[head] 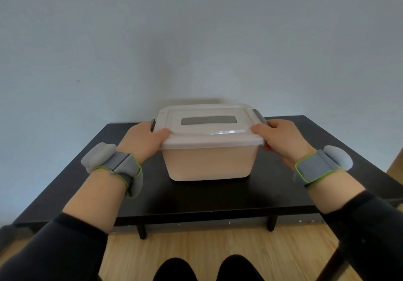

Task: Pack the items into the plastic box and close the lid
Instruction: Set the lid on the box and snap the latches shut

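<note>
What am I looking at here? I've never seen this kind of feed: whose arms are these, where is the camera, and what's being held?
There is no machine: a person works with two bare hands, and the one picture comes from a camera worn on their head, looking forward and down. A pale plastic box stands on a dark table against a plain wall. Its lid, with a grey handle set in the top, sits on the box. The left hand and the right hand grip the lid's two ends, thumbs on top, beside the grey side clips. Each wrist wears a grey band. Whether the clips are latched, I cannot tell; nothing inside the box shows.
</note>
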